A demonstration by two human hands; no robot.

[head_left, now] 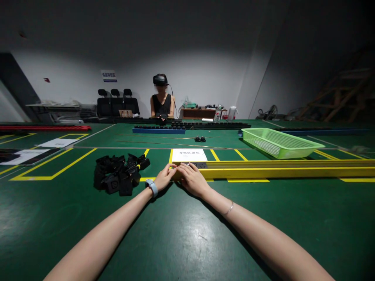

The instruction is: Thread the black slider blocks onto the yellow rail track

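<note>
A long yellow rail point(281, 172) lies across the green table, with a black socket-like module point(201, 165) seated in its channel near the left end. My right hand point(191, 179) wraps over that end, its fingers bent across the channel. My left hand point(164, 178), with a light-blue watch band at the wrist, meets the right fingertips at the rail's end. Its fingers are pinched together; whatever is between them is hidden. Left of this hand sits a heap of black plastic modules point(120, 175). Behind the rail end lies a white printed sheet point(190, 155).
A light-green plastic basket point(281, 144) stands behind the rail on the right. Farther back are two small black parts point(200, 139), thin rods, and a blue rail point(158, 130) filled with black pieces. Another person point(162, 101) wearing a headset sits across the table.
</note>
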